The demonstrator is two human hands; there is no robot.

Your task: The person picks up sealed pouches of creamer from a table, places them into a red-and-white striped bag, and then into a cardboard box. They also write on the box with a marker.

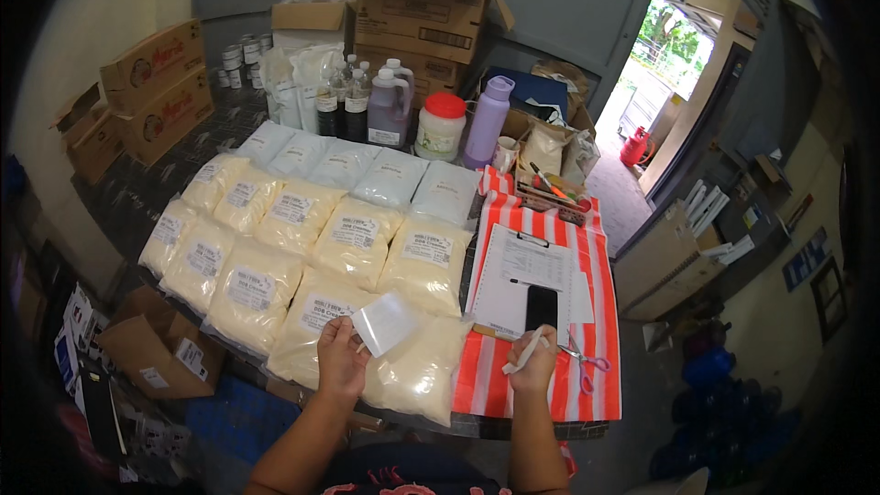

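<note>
My left hand (341, 362) pinches a white rectangular label (386, 323) by its left edge, above the front row of bags. Below it lies a clear plastic bag of cream-coloured powder (414, 380) with no label showing on its visible part. A labelled bag (312, 312) sits just left of that, partly behind my left hand. In my right hand (534, 368) is a crumpled strip of white paper (525, 352), gripped in closed fingers over the striped sheet. Beside this hand are pink-handled scissors (587, 371) and a black phone (542, 306).
A clipboard with papers (527, 261) rests on the red-and-white striped sheet (600, 293). Pale bags (390, 181), dark bottles (357, 105), a red-lidded jar (442, 126) and a purple tumbler (489, 124) stand behind. Cartons (417, 14) are at the back; an open carton (160, 344) sits lower left.
</note>
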